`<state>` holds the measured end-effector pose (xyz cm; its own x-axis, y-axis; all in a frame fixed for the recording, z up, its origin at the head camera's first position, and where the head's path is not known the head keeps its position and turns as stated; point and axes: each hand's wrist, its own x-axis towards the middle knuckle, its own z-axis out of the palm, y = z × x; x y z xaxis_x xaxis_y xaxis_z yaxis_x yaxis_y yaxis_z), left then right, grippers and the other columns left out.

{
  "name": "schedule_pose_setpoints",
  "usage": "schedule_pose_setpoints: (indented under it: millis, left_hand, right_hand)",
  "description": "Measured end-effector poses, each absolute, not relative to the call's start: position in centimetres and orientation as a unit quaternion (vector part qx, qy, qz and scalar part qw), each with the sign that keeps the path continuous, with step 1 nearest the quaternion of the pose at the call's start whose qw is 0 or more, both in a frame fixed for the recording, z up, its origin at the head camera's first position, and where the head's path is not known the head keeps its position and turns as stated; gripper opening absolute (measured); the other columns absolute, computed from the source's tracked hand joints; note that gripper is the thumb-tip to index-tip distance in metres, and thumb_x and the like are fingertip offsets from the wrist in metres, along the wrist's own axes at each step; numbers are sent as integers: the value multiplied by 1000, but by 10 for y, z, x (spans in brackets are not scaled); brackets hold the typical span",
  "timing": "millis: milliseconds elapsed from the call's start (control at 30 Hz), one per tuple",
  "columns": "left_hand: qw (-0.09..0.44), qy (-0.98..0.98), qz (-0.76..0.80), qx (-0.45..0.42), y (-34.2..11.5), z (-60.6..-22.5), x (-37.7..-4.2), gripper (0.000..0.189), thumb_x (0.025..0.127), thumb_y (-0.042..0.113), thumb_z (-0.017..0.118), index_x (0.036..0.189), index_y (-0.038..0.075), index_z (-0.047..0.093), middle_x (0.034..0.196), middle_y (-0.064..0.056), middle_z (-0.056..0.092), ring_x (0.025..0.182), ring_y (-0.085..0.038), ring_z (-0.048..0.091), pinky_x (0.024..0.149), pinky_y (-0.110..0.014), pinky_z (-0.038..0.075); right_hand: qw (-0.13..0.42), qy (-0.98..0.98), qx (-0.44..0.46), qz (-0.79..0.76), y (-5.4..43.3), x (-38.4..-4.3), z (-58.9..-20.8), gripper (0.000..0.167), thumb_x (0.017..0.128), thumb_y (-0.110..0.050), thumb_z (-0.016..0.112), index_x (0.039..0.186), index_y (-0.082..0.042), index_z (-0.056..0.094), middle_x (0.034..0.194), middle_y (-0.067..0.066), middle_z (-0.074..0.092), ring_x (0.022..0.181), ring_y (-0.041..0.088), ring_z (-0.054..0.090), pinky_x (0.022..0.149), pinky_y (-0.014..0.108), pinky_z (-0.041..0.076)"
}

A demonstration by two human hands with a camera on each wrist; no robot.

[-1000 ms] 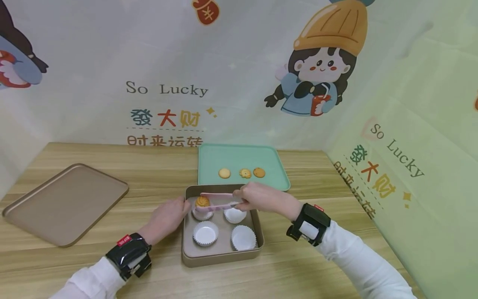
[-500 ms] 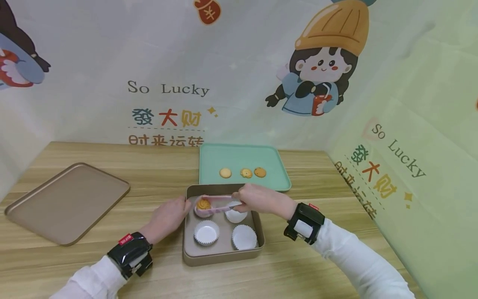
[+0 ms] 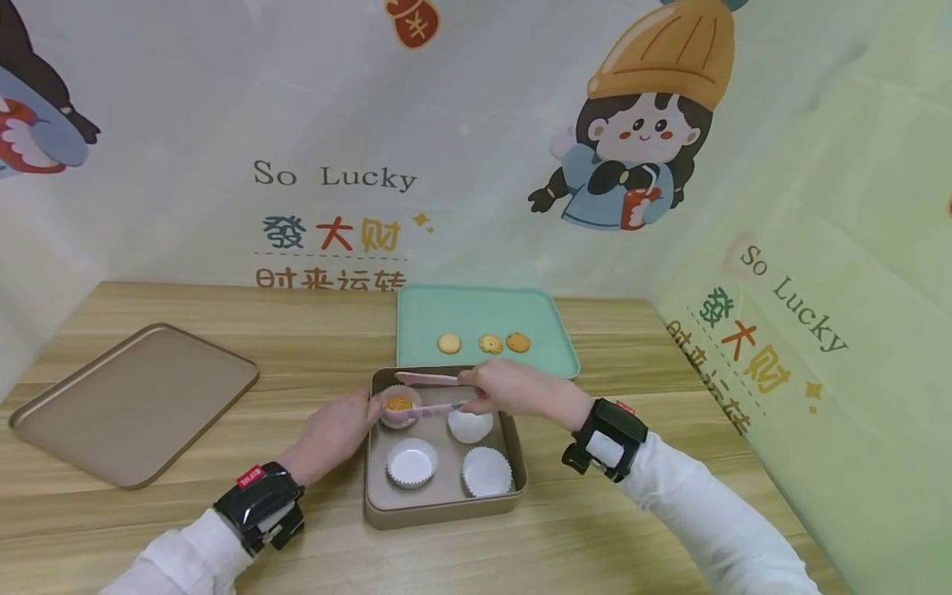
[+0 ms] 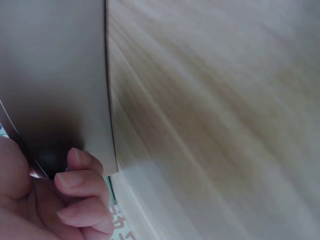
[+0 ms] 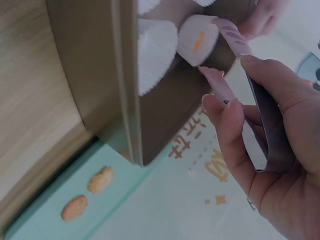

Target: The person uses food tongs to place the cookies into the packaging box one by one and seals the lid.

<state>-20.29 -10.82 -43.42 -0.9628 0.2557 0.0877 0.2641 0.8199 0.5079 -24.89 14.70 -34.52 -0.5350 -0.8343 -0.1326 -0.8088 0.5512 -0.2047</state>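
Note:
In the head view my right hand (image 3: 509,387) holds pink-tipped metal tongs (image 3: 435,409) over a deep brown baking tin (image 3: 446,516). The tong arms stand spread apart; the near one crosses in front of a golden swirled cookie (image 3: 397,402). This cookie sits in the back-left white paper cup (image 3: 392,421). In the right wrist view, thumb and fingers press the tong arms (image 5: 270,127) from both sides, their tips by that cup. My left hand (image 3: 335,436) grips the tin's left wall near the back corner. The left wrist view has its curled fingers (image 4: 82,182) against the outer wall.
Several white paper cups, including a front-left one (image 3: 411,463), stand in the tin. Behind it, a mint-green tray (image 3: 476,310) bears a plain round cookie (image 3: 449,344), a flower-shaped cookie (image 3: 489,344) and a browner cookie (image 3: 517,342). A shallow brown tray (image 3: 134,405) lies at left.
The swirled cookie has come down into the back-left paper cup and the tongs have spread off it. Cup and cookie sit slightly further back-left. My left hand stays on the tin.

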Motion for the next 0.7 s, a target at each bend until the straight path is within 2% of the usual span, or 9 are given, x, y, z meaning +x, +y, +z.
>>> schedule_pose_setpoints:
  millis: [233,400,500,600,700]
  left_hand:
    - [10,-954,-266,-136,-109,-434,-203,31,108,16,45,89,-4,58,72,-8,48,66,-25,51,62,-45,49]
    - [7,-953,-272,-130,-111,-433,-203,32,109,18,45,91,-4,58,72,-8,49,67,-25,51,63,-45,49]
    - [0,-952,-279,-125,-111,-434,-203,33,110,20,44,92,-4,59,73,-8,49,69,-26,52,63,-45,49]
    - [-1,-951,-283,-126,-110,-435,-202,33,110,21,44,92,-3,59,74,-8,49,69,-25,52,64,-45,50]
    - [3,-949,-286,-130,-108,-435,-202,33,110,20,44,90,-2,58,73,-8,49,68,-25,51,62,-44,49]
  right_hand:
    - [92,878,-453,-125,171,-256,-318,13,100,-12,69,92,-3,62,67,-4,50,58,2,40,59,19,36]
    - [78,901,-401,-142,187,-275,-305,17,102,-9,65,88,-4,57,64,-5,39,52,5,36,55,21,33]
    - [88,913,-375,-132,191,-286,-306,24,103,-9,63,82,-6,53,63,-5,33,48,6,36,52,21,35]
    - [111,923,-350,-114,192,-297,-313,26,105,-13,62,81,-8,54,65,-4,38,48,7,41,53,21,39]
    - [121,928,-339,-91,190,-306,-321,23,105,-16,62,84,-6,62,68,-2,49,49,7,44,53,20,41]
